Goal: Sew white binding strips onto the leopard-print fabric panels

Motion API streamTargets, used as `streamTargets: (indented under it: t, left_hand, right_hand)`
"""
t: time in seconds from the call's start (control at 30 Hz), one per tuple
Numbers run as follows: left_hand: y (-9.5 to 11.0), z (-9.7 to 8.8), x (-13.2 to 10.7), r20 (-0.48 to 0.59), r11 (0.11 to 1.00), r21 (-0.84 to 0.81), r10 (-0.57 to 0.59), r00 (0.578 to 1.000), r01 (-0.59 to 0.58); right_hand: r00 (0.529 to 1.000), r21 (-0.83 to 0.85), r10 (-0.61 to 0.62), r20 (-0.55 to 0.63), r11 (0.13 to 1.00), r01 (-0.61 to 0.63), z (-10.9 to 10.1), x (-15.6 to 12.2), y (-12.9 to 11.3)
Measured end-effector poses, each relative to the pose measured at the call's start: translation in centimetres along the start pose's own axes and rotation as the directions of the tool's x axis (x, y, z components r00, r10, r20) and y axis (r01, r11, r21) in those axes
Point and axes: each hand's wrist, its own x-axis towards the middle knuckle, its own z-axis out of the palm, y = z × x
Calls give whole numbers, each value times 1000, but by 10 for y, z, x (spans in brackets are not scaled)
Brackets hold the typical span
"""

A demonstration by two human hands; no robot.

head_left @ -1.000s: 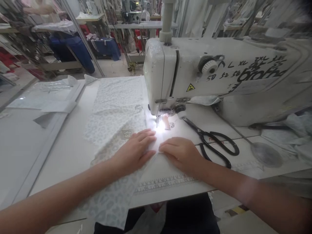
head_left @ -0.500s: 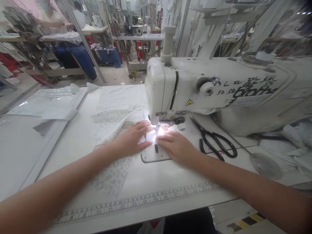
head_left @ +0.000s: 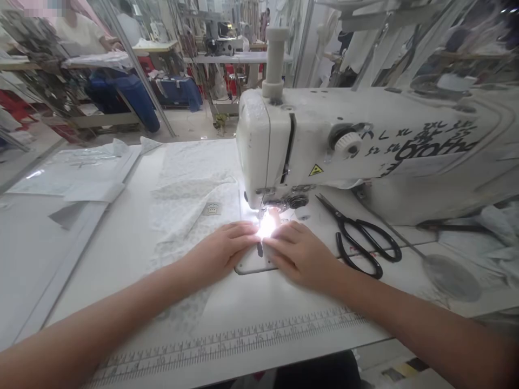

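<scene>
A pale fabric piece [head_left: 182, 210] with a faint grey spotted print lies left of the sewing machine [head_left: 259, 140], its edge running to the needle area. A small label [head_left: 211, 208] with a drawn face shows on it. My left hand [head_left: 221, 248] is closed on the fabric just left of the presser foot, thumb and fingers together. Opposite it, my right hand [head_left: 302, 251] pinches at the fabric edge in front of the needle, its fingertips nearly meeting the left ones. Bright lamp glare washes out the cloth between them, so the stitching point is hidden.
Black-handled scissors [head_left: 357, 235] lie right of my right hand. A measuring tape strip [head_left: 227, 346] runs along the table's front edge. Plastic-wrapped sheets [head_left: 77, 167] rest at the left. Behind, a person [head_left: 79, 32] sits among other worktables; blue bins [head_left: 133, 97] stand below.
My left hand has drawn back toward me, baring the label, and its fingers have come together beside the right hand. The right hand has shifted slightly, its fingers more bent.
</scene>
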Motion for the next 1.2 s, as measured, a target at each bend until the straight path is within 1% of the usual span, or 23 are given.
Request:
streamTargets:
  t: [0.13,0.37,0.53,0.77,1.0,1.2]
  left_hand:
    - [-4,0,2,10,1000,3,-12,1000,12]
    - [-17,-3,10,1,1000,15,-21,1000,21]
    - [-19,-6,17,14,997,55,-62,998,61]
    - [-17,-6,20,-23,989,121,-81,996,83]
    - [-16,-6,21,1,988,116,-102,995,101]
    - [-16,-3,16,-24,986,99,-131,991,133]
  right_hand:
    - [1000,-33,21,13,999,-20,0,3,2]
    - [997,-129,62,52,990,-55,3,9,6]
    - [995,-176,83,48,982,-74,3,8,5]
    - [994,-153,105,4,983,-103,2,5,5]
    - [995,-139,91,-41,986,-96,1,3,6]
    - [992,-162,105,-66,980,-115,0,3,9]
